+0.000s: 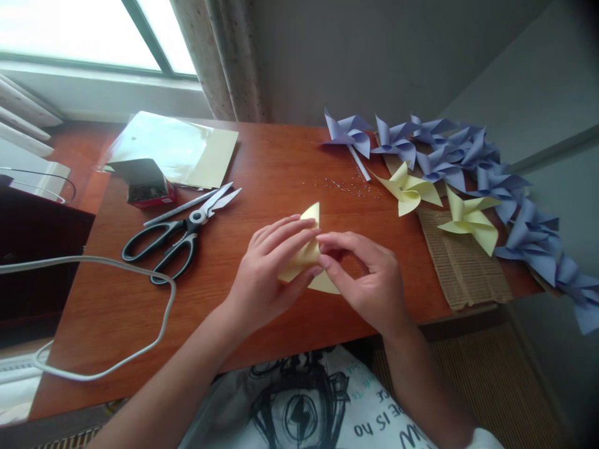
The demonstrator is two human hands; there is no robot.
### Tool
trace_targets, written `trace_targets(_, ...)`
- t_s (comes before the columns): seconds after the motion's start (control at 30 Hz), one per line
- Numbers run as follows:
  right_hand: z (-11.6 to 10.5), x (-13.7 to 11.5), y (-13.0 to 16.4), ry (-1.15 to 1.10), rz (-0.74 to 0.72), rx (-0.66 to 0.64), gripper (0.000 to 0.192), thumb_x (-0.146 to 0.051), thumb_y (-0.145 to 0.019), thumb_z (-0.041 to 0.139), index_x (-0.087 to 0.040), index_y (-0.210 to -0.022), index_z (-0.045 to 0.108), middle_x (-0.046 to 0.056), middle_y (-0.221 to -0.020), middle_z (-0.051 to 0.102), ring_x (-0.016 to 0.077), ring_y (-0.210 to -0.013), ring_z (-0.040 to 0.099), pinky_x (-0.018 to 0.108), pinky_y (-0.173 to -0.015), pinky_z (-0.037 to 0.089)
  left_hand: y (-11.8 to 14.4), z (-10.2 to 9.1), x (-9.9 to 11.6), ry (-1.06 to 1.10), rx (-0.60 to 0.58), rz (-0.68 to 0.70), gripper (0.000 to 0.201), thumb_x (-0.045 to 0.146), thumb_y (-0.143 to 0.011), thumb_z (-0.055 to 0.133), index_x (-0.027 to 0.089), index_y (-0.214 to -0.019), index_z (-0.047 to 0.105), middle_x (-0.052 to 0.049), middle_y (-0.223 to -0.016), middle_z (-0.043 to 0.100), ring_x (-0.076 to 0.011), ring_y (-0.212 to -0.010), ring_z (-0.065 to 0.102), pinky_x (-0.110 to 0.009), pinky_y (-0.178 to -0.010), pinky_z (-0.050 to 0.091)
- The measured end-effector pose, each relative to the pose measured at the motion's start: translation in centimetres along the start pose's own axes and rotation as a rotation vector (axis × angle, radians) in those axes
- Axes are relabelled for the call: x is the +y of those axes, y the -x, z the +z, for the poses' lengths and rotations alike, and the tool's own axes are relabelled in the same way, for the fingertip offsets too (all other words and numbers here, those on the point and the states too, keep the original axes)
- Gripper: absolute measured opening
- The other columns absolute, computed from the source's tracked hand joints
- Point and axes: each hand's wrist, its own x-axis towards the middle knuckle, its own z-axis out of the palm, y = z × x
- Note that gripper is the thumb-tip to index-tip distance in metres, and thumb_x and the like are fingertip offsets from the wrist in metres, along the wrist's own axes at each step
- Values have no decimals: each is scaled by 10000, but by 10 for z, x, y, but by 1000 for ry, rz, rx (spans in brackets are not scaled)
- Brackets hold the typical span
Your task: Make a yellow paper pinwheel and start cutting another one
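Over the wooden table, a yellow paper pinwheel point(311, 215) is partly hidden beneath my fingers, with one pointed blade rising above them and a flat corner showing below. My left hand point(276, 262) is wrapped over its left side, holding the folded paper. My right hand point(367, 274) pinches at the pinwheel's right side, thumb and forefinger together near the centre; whether a small pin sits between them is too small to tell.
Left on the table point(262, 168) lie scissors point(187, 231), a grey stick point(180, 206), an opened small box point(148, 187), and yellow paper sheets point(219, 153). A white cable point(163, 312) loops at left. Purple pinwheels point(444, 162), yellow pinwheels point(470, 218) and cardboard point(461, 274) spread rightward.
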Motion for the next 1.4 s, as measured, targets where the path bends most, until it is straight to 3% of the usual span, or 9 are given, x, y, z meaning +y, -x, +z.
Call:
trace_targets(0.2, 1, -6, -1, 21, -53, -10, 251, -108, -909, 660, -273, -1090, 712, -4, -936, 759, 160, -794, 698, 321, -780, 594, 4, 0, -2, 54, -55, -59, 295, 262, -889, 705, 226, -1182, 718, -104, -1155, 756, -241, -1019, 716, -330, -901, 554)
trace_targets(0.4, 2, -7, -2, 66, -89, -12, 254, -85, -912, 661, -259, -1091, 706, 3, -948, 751, 157, -811, 688, 313, -795, 579, 4, -2, 0, 60, -121, -38, 256, 226, -933, 656, 180, -1183, 687, -90, -1082, 753, -184, -937, 711, -249, -828, 529)
trace_targets(0.63, 2, -4, -3, 119, -77, 18, 217, -119, -903, 687, -238, -1084, 709, 36, -998, 701, 167, -846, 663, 321, -803, 564, 5, -2, -1, 61, -116, -85, 203, 236, -919, 675, 193, -1112, 719, -62, -1007, 782, -158, -795, 706, -229, -743, 508)
trace_targets(0.9, -3, -2, -6, 20, -14, -70, 111, -108, -894, 689, -217, -895, 707, 9, -874, 686, 169, -842, 659, 315, -797, 527, 1, -5, 3, 146, -181, -127, 152, 248, -929, 665, 144, -1011, 740, -14, -790, 728, -98, -647, 602, -191, -643, 452)
trace_targets(1.13, 0, 10, -7, -251, 215, -117, 57, -234, -927, 696, -215, -884, 728, 16, -897, 704, 175, -849, 669, 298, -764, 535, -1, -6, 0, 374, -227, -390, 211, 335, -933, 668, 142, -933, 750, -9, -750, 661, -106, -674, 538, -199, -609, 427)
trace_targets(1.27, -4, 21, -5, -338, 346, -115, 205, -385, -979, 639, -230, -953, 769, 18, -917, 757, 173, -856, 696, 278, -760, 539, -2, -6, -5, 564, -108, -563, 227, 377, -890, 726, 154, -900, 762, -25, -802, 706, -118, -708, 585, -195, -620, 448)
trace_targets(1.4, -12, 25, -3, -331, 350, -136, 357, -451, -1030, 528, -237, -939, 798, 11, -881, 769, 161, -828, 691, 265, -751, 523, -4, -7, -6, 654, 6, -651, 214, 378, -849, 777, 167, -883, 775, -14, -788, 734, -101, -671, 596, -172, -590, 439)
